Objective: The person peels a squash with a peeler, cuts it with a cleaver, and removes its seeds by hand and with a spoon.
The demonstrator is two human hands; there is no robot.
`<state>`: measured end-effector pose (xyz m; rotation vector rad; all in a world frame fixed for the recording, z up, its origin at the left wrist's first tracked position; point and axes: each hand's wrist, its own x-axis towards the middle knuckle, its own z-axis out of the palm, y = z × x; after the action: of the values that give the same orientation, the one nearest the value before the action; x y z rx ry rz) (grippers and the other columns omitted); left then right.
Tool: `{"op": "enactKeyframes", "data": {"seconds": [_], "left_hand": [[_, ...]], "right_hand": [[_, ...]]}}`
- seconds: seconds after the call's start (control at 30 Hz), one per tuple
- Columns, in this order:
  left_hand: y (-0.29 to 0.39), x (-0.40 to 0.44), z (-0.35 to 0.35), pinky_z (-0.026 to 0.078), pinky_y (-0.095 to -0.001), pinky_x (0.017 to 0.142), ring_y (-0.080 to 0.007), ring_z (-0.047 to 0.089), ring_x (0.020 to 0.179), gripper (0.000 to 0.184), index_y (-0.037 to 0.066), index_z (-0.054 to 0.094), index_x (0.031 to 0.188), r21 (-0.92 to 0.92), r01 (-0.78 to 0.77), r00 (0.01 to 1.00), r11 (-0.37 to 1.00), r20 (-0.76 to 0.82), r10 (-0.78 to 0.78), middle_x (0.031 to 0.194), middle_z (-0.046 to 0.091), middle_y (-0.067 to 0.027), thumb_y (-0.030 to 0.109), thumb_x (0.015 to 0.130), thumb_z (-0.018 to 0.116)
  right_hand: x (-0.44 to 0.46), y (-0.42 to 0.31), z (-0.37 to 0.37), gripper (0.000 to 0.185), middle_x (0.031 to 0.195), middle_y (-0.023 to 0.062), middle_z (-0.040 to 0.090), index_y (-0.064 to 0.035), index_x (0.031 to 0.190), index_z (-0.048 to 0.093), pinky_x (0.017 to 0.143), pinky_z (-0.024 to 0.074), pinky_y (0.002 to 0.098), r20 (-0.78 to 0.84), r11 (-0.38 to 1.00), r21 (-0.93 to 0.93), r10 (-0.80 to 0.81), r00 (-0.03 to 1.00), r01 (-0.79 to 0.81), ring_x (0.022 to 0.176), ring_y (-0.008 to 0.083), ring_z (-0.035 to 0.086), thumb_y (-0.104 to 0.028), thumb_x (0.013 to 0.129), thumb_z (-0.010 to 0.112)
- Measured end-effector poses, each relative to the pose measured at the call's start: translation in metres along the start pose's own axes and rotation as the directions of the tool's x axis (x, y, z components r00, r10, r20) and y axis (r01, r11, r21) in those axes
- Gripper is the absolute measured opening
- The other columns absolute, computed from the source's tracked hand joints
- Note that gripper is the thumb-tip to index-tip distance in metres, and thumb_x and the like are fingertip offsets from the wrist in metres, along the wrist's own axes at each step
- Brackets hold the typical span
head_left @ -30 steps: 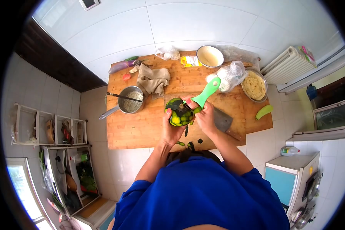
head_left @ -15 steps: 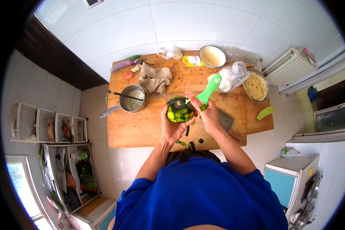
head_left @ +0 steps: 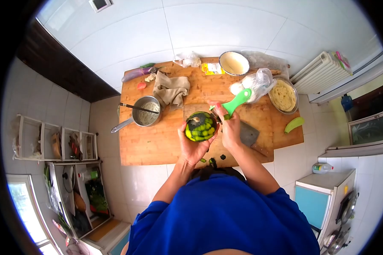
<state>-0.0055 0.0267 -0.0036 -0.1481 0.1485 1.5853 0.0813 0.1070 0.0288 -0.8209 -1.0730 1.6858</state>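
My left hand [head_left: 192,146] cups a round, partly peeled squash [head_left: 201,126] from below and the left; its skin is dark green with bright yellow-green strips, and a stem scar shows on top. In my right hand [head_left: 230,131] is a green peeler [head_left: 236,103], its handle angled up to the right and its head close to the squash's right side. Dark peel scraps [head_left: 212,160] lie on the board below my hands. A cleaver [head_left: 248,134] rests flat to the right of my right wrist, partly hidden by it.
A saucepan [head_left: 147,117] with a dark-handled utensil stands left, beside a tan cloth [head_left: 171,88]. At the back are an enamel bowl [head_left: 234,63] and a plastic bag [head_left: 259,83]. A bowl of yellowish food [head_left: 283,97] and a pale green gourd piece [head_left: 294,124] sit right.
The peeler handle has tipped lower and to the right. My right hand has shifted slightly, and the squash has turned and moved a little lower in my left hand.
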Motion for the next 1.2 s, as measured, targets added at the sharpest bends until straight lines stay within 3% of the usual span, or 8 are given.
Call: {"op": "enactKeyframes", "data": {"seconds": [0.1, 0.33, 0.4, 0.8, 0.93, 1.07, 1.13, 1.2], "left_hand": [[0.003, -0.001, 0.0, 0.041, -0.0467, 0.096, -0.0257, 0.05, 0.111, 0.053, 0.011, 0.048, 0.121, 0.145, -0.079, 0.995, 0.986, -0.046, 0.087, 0.123, 0.049, -0.0098, 0.045, 0.082, 0.052], [0.003, -0.005, -0.007, 0.046, -0.0425, 0.089, -0.0243, 0.053, 0.106, 0.054, 0.01, 0.051, 0.115, -0.065, 0.019, 1.0, 0.998, -0.002, -0.02, 0.113, 0.055, -0.0095, 0.053, 0.084, 0.048], [0.003, -0.006, -0.004, 0.047, -0.0396, 0.087, -0.0235, 0.053, 0.105, 0.052, 0.01, 0.051, 0.114, 0.051, -0.01, 1.0, 0.999, -0.017, 0.011, 0.113, 0.055, -0.0083, 0.052, 0.084, 0.048], [-0.005, -0.015, 0.007, 0.043, -0.0391, 0.091, -0.023, 0.053, 0.106, 0.05, 0.01, 0.05, 0.117, 0.132, -0.081, 0.996, 0.988, -0.027, 0.085, 0.115, 0.054, -0.0084, 0.044, 0.082, 0.051], [0.003, -0.011, -0.002, 0.044, -0.0399, 0.091, -0.0239, 0.053, 0.105, 0.05, 0.008, 0.05, 0.117, 0.037, -0.002, 0.998, 0.999, 0.056, 0.0, 0.114, 0.055, -0.0094, 0.044, 0.082, 0.052], [0.012, -0.007, -0.006, 0.047, -0.0399, 0.09, -0.0229, 0.053, 0.107, 0.05, 0.006, 0.048, 0.118, 0.255, 0.05, 0.996, 0.966, -0.087, -0.028, 0.117, 0.054, -0.0094, 0.044, 0.086, 0.05], [0.0, -0.01, 0.012, 0.046, -0.0397, 0.091, -0.0217, 0.053, 0.108, 0.049, 0.007, 0.046, 0.12, 0.394, -0.08, 0.978, 0.916, -0.145, 0.148, 0.118, 0.053, -0.0091, 0.042, 0.086, 0.052], [-0.001, -0.012, 0.01, 0.047, -0.0381, 0.09, -0.0203, 0.053, 0.107, 0.05, 0.007, 0.046, 0.121, 0.42, -0.075, 0.976, 0.905, -0.155, 0.153, 0.117, 0.054, -0.0086, 0.041, 0.085, 0.054]], "right_hand": [[-0.007, 0.002, 0.001, 0.024, 0.095, 0.0067, 0.064, 0.0003, 0.096, 0.063, 0.079, 0.0457, 0.0243, 0.104, 1.0, 0.005, 0.026, 0.994, -0.026, 0.086, 0.0113, 0.058, -0.022, 0.087, 0.059], [-0.012, -0.001, -0.005, 0.025, 0.117, 0.0131, 0.056, 0.0006, 0.099, 0.062, 0.085, 0.0436, 0.0271, 0.329, 0.993, -0.104, -0.013, 0.944, 0.05, 0.099, 0.0153, 0.055, -0.02, 0.086, 0.06], [-0.012, -0.004, -0.005, 0.025, 0.115, 0.0134, 0.057, 0.0016, 0.099, 0.062, 0.085, 0.044, 0.0275, 0.349, 0.978, -0.177, -0.042, 0.936, 0.11, 0.1, 0.0157, 0.055, -0.02, 0.086, 0.06], [-0.013, -0.009, 0.004, 0.021, 0.09, 0.0082, 0.065, 0.0016, 0.092, 0.064, 0.077, 0.0474, 0.0249, 0.163, 0.996, 0.046, 0.065, 0.984, -0.074, 0.086, 0.0126, 0.06, -0.018, 0.086, 0.06], [-0.008, -0.004, 0.005, 0.022, 0.097, 0.014, 0.064, 0.0002, 0.094, 0.062, 0.081, 0.0469, 0.0286, 0.225, 0.996, -0.011, -0.079, 0.971, 0.084, 0.089, 0.0161, 0.06, -0.02, 0.085, 0.06], [-0.005, -0.005, 0.001, 0.021, 0.099, 0.0138, 0.063, 0.0007, 0.093, 0.062, 0.082, 0.0455, 0.028, 0.176, 0.997, -0.071, 0.002, 0.984, 0.011, 0.093, 0.0162, 0.058, -0.019, 0.086, 0.059], [-0.006, -0.004, 0.002, 0.02, 0.098, 0.0131, 0.063, 0.0022, 0.092, 0.061, 0.083, 0.0453, 0.0282, 0.215, 0.96, -0.191, -0.163, 0.963, 0.205, 0.092, 0.0156, 0.058, -0.017, 0.087, 0.058], [-0.008, -0.001, 0.003, 0.015, 0.087, 0.0064, 0.066, -0.001, 0.089, 0.064, 0.072, 0.0464, 0.0227, 0.18, 0.944, -0.163, -0.257, 0.95, 0.286, 0.079, 0.0095, 0.06, -0.015, 0.085, 0.061]]}}
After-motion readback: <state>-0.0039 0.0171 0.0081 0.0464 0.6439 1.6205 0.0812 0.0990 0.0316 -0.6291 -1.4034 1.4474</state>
